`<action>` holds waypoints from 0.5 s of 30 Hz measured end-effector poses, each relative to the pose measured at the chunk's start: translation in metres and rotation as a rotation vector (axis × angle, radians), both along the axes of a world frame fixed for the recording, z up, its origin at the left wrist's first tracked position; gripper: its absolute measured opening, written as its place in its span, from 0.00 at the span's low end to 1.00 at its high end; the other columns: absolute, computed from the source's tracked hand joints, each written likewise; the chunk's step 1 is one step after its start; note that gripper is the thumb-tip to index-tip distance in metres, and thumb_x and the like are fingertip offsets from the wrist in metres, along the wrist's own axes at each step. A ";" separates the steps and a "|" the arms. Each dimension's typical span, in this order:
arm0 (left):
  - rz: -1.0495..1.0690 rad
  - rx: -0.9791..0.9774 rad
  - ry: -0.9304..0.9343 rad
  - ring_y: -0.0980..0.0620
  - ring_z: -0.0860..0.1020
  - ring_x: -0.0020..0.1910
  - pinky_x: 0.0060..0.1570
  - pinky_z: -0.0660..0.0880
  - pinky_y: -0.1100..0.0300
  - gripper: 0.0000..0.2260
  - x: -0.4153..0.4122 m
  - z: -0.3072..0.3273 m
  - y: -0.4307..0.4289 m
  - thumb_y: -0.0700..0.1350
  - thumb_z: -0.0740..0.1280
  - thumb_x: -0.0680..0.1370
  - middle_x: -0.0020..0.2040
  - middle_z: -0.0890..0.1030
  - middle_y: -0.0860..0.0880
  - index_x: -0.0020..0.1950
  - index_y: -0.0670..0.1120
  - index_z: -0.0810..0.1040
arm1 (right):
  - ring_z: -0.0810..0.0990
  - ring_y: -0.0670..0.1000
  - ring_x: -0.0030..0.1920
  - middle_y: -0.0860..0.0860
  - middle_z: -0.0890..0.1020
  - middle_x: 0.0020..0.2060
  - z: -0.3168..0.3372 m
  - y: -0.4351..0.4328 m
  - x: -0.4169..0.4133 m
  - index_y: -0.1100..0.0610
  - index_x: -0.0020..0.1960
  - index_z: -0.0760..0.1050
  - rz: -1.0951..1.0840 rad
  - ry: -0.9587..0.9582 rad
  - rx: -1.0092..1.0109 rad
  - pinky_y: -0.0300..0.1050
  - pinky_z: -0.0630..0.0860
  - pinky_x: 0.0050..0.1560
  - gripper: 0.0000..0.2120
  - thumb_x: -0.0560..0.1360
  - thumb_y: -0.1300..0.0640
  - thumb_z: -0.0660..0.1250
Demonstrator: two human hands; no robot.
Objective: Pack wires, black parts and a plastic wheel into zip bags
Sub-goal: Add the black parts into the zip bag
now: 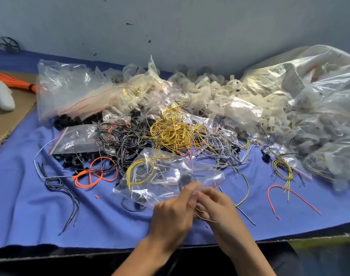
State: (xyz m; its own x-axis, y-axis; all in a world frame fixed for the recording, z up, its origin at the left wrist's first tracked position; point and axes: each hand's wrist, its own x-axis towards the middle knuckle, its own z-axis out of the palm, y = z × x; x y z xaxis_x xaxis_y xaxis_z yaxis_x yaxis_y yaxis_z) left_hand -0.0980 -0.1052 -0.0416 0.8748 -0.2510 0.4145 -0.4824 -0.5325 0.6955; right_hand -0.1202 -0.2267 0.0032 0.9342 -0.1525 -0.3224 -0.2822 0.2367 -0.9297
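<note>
Head view, and both hands are meeting low in the middle, over the blue cloth [30, 206]. The left hand [174, 214] is pinching the near edge of a clear zip bag [160, 176] with curled fingers. The right hand [216, 208] is pinching that same edge right beside it. Blur is hiding whether the fingertips of the two hands are touching.

The zip bag is lying flat on the cloth, stretching away from the hands to the upper left. A yellow wire loop [139, 172] is showing through the plastic, with pale wires beside it.

Behind the bag, a yellow tangle [176, 132] is sitting in the centre. A black-and-white tangle [120, 140] is spreading to its left and a grey tangle [219, 144] to its right. An orange loop [96, 174] is lying just left of the bag, and a red wire [289, 194] is curving well off to the right.

Black parts [74, 120] are peeking out from under a stack of empty bags [70, 90] at the back left. White plastic wheels [219, 90] are heaping up along the wall, running into a large clear sack [309, 76] on the right. At the far left, an orange bundle [10, 82] is resting on cardboard [7, 120].
</note>
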 end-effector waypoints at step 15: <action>0.020 -0.215 0.025 0.43 0.82 0.40 0.34 0.76 0.50 0.18 0.003 -0.003 0.006 0.61 0.49 0.82 0.40 0.83 0.47 0.72 0.65 0.64 | 0.77 0.44 0.34 0.56 0.80 0.41 -0.004 0.030 0.075 0.65 0.59 0.76 0.236 -0.081 -0.370 0.33 0.72 0.35 0.12 0.75 0.70 0.67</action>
